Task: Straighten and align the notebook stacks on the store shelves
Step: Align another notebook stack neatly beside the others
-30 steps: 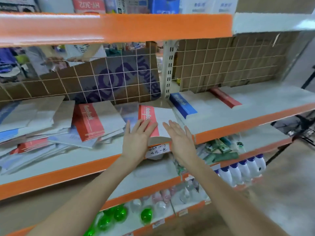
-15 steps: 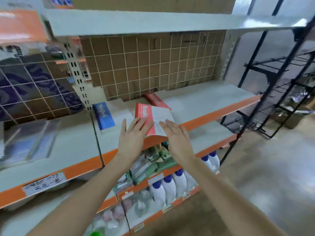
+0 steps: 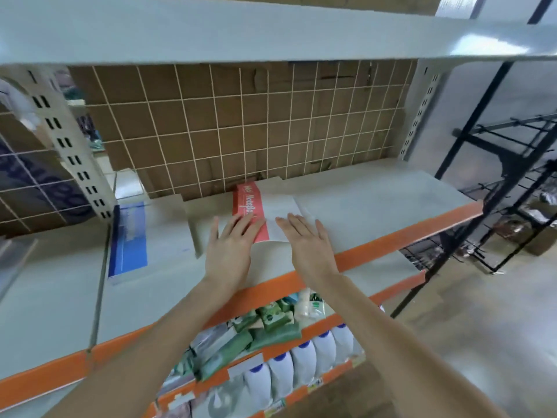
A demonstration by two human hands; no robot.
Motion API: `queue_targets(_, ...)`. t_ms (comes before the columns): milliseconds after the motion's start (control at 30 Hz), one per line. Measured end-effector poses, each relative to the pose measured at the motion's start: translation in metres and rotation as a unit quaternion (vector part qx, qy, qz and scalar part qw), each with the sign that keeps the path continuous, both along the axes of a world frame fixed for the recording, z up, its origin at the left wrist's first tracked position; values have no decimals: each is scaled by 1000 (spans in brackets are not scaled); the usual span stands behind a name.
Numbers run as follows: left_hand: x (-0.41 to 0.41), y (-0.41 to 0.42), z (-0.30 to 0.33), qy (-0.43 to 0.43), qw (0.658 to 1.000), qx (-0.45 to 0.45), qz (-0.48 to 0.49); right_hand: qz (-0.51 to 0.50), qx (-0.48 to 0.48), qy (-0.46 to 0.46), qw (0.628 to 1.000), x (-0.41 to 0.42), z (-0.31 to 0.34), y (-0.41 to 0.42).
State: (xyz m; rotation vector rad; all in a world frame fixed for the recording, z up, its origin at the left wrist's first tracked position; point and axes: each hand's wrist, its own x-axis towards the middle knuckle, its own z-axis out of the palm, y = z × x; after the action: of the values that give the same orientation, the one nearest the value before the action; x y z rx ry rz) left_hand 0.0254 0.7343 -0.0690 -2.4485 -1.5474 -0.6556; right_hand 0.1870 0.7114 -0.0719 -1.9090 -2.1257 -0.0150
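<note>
On shelf (image 3: 376, 206) | both hands flat — left hand (image 3: 230, 248), right hand (image 3: 307, 241) — pressing red notebook stack (image 3: 265, 209)

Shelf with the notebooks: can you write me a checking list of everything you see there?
Surface: grey shelf with an orange front edge, wire grid and cardboard behind.
Job's things: red-banded notebook lying flat on a stack; blue-banded notebook stack to its left.
Clutter: nothing seen on this shelf.
Hands: left hand and right hand flat on the red-banded notebook, fingers straight.
Cables: nothing seen.
Surroundings: green packets and white bottles on lower shelves; black rack at right.
</note>
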Motion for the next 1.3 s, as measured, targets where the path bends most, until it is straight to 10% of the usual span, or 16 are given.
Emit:
queue_targets(833, 40, 39, -35, 29, 969, -200, 144, 199, -221, 41, 954, 102, -20, 118)
queue_targets(1300, 38, 40, -48, -144, 964, -181, 133, 130, -59, 147, 979, 114, -49, 117)
